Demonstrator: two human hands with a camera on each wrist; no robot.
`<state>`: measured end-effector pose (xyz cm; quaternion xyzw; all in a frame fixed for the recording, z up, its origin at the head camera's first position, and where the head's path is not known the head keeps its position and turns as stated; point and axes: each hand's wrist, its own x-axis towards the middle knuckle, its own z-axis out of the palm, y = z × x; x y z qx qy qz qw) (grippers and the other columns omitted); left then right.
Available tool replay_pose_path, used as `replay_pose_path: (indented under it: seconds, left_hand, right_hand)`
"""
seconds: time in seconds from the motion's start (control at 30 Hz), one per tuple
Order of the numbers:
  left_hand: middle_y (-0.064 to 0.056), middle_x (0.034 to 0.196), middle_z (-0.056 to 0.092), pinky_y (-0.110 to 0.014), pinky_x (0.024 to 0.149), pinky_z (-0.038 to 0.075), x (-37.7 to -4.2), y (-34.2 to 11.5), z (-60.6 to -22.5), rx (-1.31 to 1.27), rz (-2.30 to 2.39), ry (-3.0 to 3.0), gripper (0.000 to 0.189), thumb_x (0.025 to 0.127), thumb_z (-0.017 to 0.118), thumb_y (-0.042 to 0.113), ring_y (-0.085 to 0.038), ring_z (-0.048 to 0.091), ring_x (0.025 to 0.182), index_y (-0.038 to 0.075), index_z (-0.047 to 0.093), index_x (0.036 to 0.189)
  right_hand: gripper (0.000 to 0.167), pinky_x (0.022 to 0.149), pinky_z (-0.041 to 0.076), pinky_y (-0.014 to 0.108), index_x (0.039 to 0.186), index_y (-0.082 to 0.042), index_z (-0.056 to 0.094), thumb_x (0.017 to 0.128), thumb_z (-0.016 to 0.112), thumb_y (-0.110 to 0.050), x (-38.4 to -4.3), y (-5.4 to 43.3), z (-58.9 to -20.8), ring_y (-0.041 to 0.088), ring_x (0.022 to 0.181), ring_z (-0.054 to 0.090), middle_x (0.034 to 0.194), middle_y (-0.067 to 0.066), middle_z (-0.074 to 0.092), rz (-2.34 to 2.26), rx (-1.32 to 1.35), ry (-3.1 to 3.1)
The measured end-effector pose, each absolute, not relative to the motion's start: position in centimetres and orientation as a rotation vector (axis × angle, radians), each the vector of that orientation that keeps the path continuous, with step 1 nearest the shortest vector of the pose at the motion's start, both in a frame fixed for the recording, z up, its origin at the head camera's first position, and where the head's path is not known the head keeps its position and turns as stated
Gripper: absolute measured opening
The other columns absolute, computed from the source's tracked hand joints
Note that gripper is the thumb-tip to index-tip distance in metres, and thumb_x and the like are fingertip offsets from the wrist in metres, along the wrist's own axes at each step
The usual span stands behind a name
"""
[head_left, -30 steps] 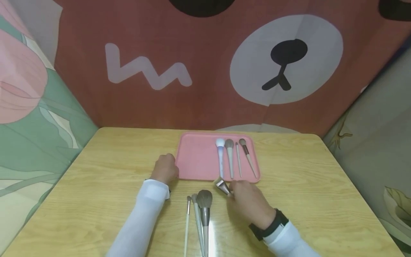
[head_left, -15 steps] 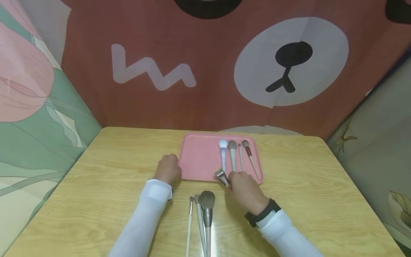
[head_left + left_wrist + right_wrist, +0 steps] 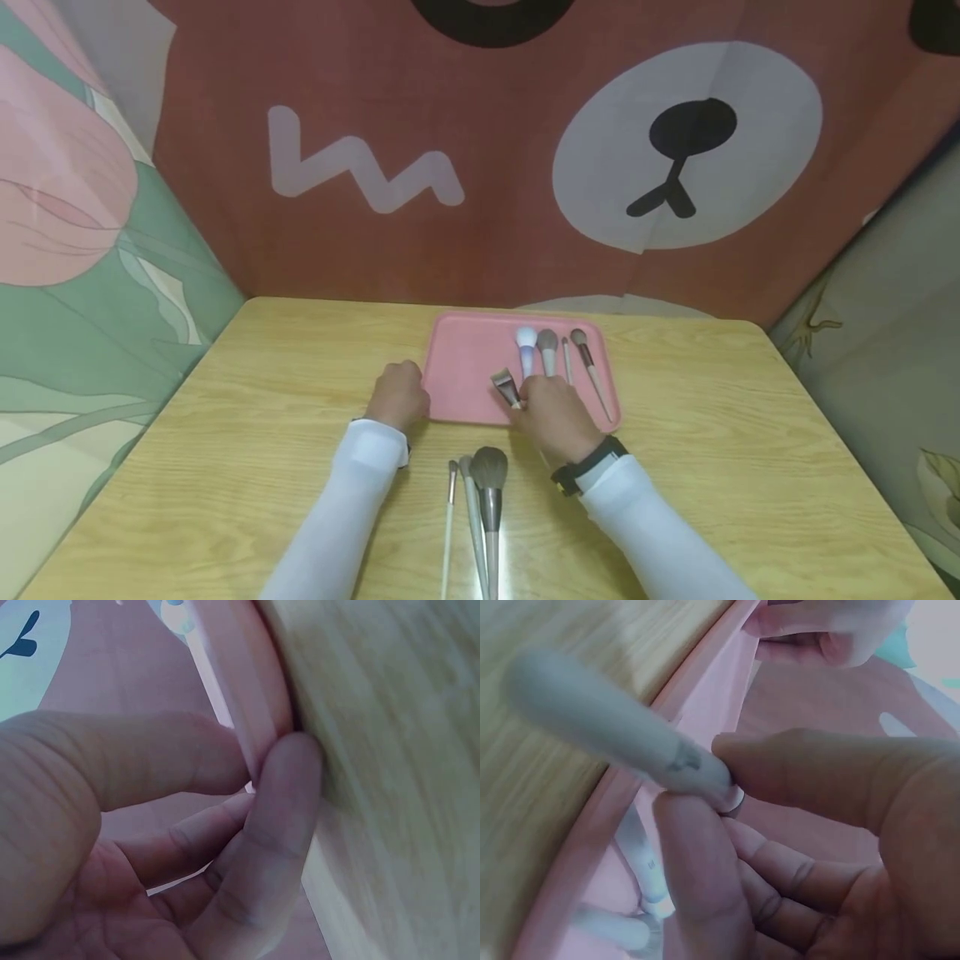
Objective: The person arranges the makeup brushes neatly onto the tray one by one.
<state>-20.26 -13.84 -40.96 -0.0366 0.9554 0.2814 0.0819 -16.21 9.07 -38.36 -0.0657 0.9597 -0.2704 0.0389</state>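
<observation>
Right hand [image 3: 558, 419]: fingers closed in a pinch on a flat-headed makeup brush [image 3: 507, 389], held over the pink tray's [image 3: 463, 375] near side. Left hand [image 3: 397, 396]: fingers pinching the tray's left rim.

Flat-headed, pale-handled brush [image 3: 507, 389] aslant above a shallow, round-cornered pink tray [image 3: 467, 367].

head: above, forward-down | wrists: close, tilted | all share: tray [image 3: 465, 367]
</observation>
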Motion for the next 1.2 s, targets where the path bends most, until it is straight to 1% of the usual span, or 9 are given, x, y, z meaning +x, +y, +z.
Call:
replay_pose_path:
  seconds: [0.3,0.53,0.67,0.73,0.8,0.87,0.93,1.03,1.2]
  left_hand:
    - [-0.022,0.092,0.069,-0.048,0.077,0.060,-20.3,-13.9,-41.2,-0.090,0.853,2.873,0.014,0.082,0.062,-0.007,-0.030,0.063,0.078,-0.006,0.069,0.093]
    - [-0.022,0.093,0.069,-0.047,0.076,0.061,-20.2,-14.0,-41.1,-0.091,0.843,2.876,0.015,0.082,0.063,-0.006,-0.031,0.063,0.078,-0.007,0.069,0.096]
    - [-0.023,0.094,0.069,-0.048,0.077,0.061,-20.1,-13.9,-41.0,-0.096,0.844,2.882,0.015,0.082,0.063,-0.006,-0.031,0.063,0.078,-0.007,0.069,0.096]
    - [-0.022,0.094,0.069,-0.047,0.076,0.061,-20.2,-13.9,-41.0,-0.097,0.846,2.878,0.014,0.082,0.063,-0.007,-0.031,0.063,0.078,-0.007,0.069,0.095]
    - [-0.022,0.092,0.069,-0.046,0.074,0.060,-20.2,-13.9,-41.0,-0.098,0.850,2.877,0.013,0.082,0.063,-0.007,-0.030,0.063,0.077,-0.006,0.069,0.094]
    - [-0.021,0.091,0.069,-0.044,0.071,0.059,-20.3,-13.9,-41.1,-0.098,0.851,2.878,0.011,0.082,0.063,-0.007,-0.030,0.062,0.075,-0.006,0.069,0.091]
    - [-0.021,0.090,0.069,-0.043,0.069,0.059,-20.4,-13.9,-41.1,-0.098,0.854,2.880,0.010,0.082,0.063,-0.008,-0.029,0.062,0.074,-0.005,0.069,0.089]
    - [-0.021,0.090,0.069,-0.043,0.069,0.059,-20.4,-13.9,-41.1,-0.103,0.862,2.883,0.010,0.081,0.063,-0.008,-0.029,0.062,0.074,-0.004,0.069,0.088]
    - [-0.020,0.088,0.069,-0.043,0.070,0.059,-20.3,-13.9,-41.1,-0.106,0.877,2.875,0.010,0.081,0.063,-0.008,-0.029,0.062,0.074,-0.004,0.069,0.088]
  right_hand:
    - [0.032,0.048,0.042,0.026,0.066,-0.009,0.061,0.093,0.077,-0.017,-18.5,8.2,-38.7,0.014,0.053,0.055,0.062,0.003,0.061,-0.854,-0.122,2.882]
    - [0.048,0.044,0.035,0.024,0.056,-0.014,0.044,0.094,0.073,-0.015,-20.4,7.5,-38.6,0.012,0.046,0.045,0.053,-0.003,0.042,-0.876,-0.069,2.912]
    - [0.047,0.048,0.044,0.030,0.056,-0.013,0.046,0.097,0.069,-0.016,-21.5,7.0,-38.5,0.016,0.049,0.049,0.058,0.001,0.048,-0.850,-0.045,2.935]
    - [0.045,0.056,0.052,0.036,0.059,-0.012,0.049,0.099,0.068,-0.019,-22.0,6.8,-38.5,0.022,0.059,0.055,0.068,0.005,0.053,-0.840,-0.031,2.948]
    - [0.041,0.075,0.058,0.043,0.062,-0.009,0.054,0.099,0.069,-0.020,-22.5,6.6,-38.5,0.031,0.078,0.060,0.078,0.011,0.059,-0.818,-0.020,2.968]
    - [0.038,0.097,0.054,0.048,0.065,-0.006,0.059,0.097,0.070,-0.022,-23.1,6.4,-38.5,0.038,0.097,0.060,0.087,0.017,0.066,-0.770,-0.024,2.997]
    - [0.032,0.109,0.045,0.051,0.070,-0.004,0.063,0.094,0.073,-0.022,-23.6,6.2,-38.6,0.044,0.110,0.058,0.096,0.021,0.070,-0.701,-0.044,3.034]
    - [0.026,0.110,0.043,0.053,0.077,0.000,0.068,0.091,0.075,-0.021,-24.1,5.9,-38.9,0.048,0.113,0.063,0.103,0.024,0.074,-0.650,-0.049,3.050]
    - [0.019,0.111,0.044,0.052,0.084,0.002,0.072,0.087,0.075,-0.016,-24.4,5.4,-39.2,0.045,0.110,0.066,0.108,0.025,0.075,-0.641,-0.018,3.038]
